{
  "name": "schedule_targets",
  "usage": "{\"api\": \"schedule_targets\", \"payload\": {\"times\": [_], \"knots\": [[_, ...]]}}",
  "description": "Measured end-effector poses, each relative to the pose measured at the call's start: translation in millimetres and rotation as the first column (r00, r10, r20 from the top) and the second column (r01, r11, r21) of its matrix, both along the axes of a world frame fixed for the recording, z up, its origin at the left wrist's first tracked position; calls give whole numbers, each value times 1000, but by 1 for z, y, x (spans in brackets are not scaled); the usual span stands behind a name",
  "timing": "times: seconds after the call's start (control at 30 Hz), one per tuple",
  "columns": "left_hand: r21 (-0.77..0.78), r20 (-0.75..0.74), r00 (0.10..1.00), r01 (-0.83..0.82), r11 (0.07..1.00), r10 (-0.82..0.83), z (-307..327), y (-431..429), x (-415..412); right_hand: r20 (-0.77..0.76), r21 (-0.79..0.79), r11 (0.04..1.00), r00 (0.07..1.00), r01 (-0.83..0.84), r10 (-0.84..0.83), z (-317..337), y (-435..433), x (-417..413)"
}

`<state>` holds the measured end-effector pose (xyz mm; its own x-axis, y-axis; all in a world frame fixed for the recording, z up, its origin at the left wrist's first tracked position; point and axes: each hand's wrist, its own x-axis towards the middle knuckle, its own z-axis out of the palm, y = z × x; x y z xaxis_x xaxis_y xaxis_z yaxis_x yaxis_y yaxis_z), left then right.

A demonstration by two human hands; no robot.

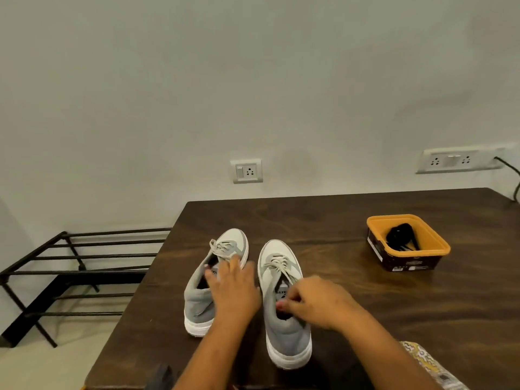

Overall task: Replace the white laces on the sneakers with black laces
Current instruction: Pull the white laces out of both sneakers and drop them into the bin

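Two grey and white sneakers with white laces stand side by side on the dark wooden table (351, 305), toes pointing away from me. My left hand (233, 288) rests over the tongue and opening of the left sneaker (197, 299), its fingers spread near the laces. My right hand (312, 301) grips the collar of the right sneaker (284, 330), its thumb at the shoe's opening. The right shoe's white laces (278, 266) are tied. Black laces (399, 237) lie bundled in an orange-rimmed tub (433, 249) at the right.
A black metal shoe rack (70, 266) stands on the floor left of the table. The wall behind carries two socket plates, one with a black cable (515, 175) plugged in at the far right. The table's left edge runs close to the left sneaker.
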<state>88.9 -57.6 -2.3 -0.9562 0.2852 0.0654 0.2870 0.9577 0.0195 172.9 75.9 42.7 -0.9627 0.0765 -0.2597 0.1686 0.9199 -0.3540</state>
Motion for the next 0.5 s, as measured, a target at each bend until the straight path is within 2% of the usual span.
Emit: {"api": "schedule_targets", "payload": {"times": [0.07,0.13,0.27,0.5], "knots": [[293,134,989,23,956,-65,6,18,-7,-170,-53,995,981,85,-92,2,12,-15],[519,283,946,-15,855,-155,6,31,-16,-221,-80,989,965,126,-141,2,18,-29],[614,279,936,-2,789,-215,1,34,-25,-71,65,994,994,90,-85,-10,18,-42],[756,255,940,-46,653,-228,-8,31,-24,-229,155,978,968,142,-104,-17,12,-46]]}}
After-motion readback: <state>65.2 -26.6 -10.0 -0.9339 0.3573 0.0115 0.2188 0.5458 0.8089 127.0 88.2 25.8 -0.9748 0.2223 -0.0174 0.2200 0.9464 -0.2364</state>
